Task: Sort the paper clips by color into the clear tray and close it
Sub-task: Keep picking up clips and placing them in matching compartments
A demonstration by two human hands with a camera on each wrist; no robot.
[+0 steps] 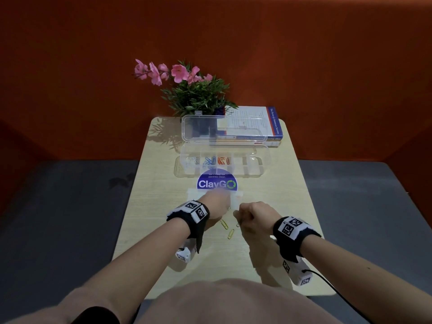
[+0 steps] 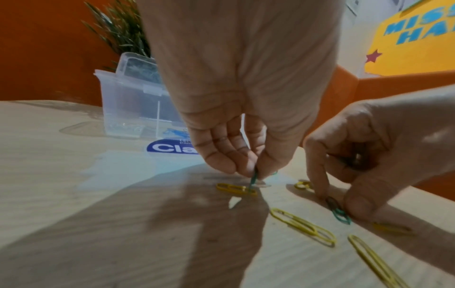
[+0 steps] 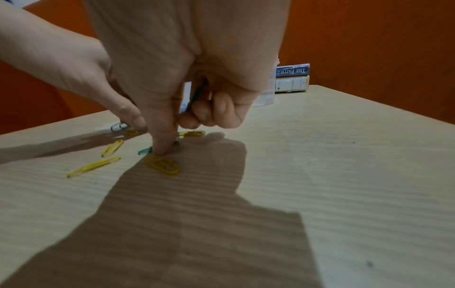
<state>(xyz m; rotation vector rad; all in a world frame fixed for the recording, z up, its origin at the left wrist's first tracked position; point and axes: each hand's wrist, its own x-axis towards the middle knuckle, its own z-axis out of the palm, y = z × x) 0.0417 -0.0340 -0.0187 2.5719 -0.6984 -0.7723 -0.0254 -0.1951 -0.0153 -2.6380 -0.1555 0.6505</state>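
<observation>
The clear tray (image 1: pixel 254 168) lies at the table's far end with its lid (image 1: pixel 222 129) standing open. Pale, blue (image 1: pixel 209 160) and orange clips (image 1: pixel 223 160) sit in separate compartments. Near the table's middle, my left hand (image 2: pixel 248 171) pinches a green clip (image 2: pixel 253 178), lifting one end off the wood. My right hand (image 3: pixel 167 148) pinches another green clip (image 3: pixel 146 150) that lies on the table, and its curled fingers hold a further green clip (image 3: pixel 195 97). Several yellow clips (image 2: pixel 302 227) lie loose between and in front of both hands.
A potted plant with pink flowers (image 1: pixel 196 90) and stacked books (image 1: pixel 264 125) stand behind the tray. A round blue ClayGo sticker (image 1: pixel 216 183) lies between tray and hands. The table (image 1: pixel 163 230) is narrow, with dark floor on both sides.
</observation>
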